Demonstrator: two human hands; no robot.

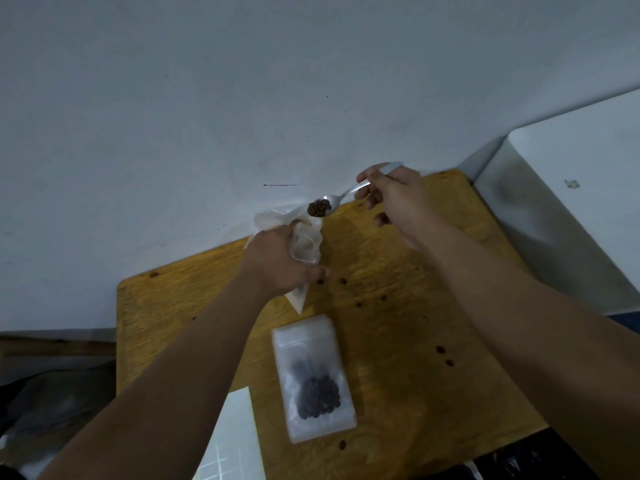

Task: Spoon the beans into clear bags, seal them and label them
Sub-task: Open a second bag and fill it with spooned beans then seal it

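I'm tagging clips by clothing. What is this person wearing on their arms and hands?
Nothing visible: the left hand and right hand are ungloved, with no rings seen, and both forearms are bare up to the frame edge, without sleeves, watch or bracelets.

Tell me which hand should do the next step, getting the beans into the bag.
Right. The right hand grips the spoon, its beans poised at the open mouth of the bag; tipping it should suffice. The left hand is busy gripping that bag.

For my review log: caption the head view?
Left hand grips a clear bag; right hand holds a spoon of beans at its mouth; a filled bag lies nearby.
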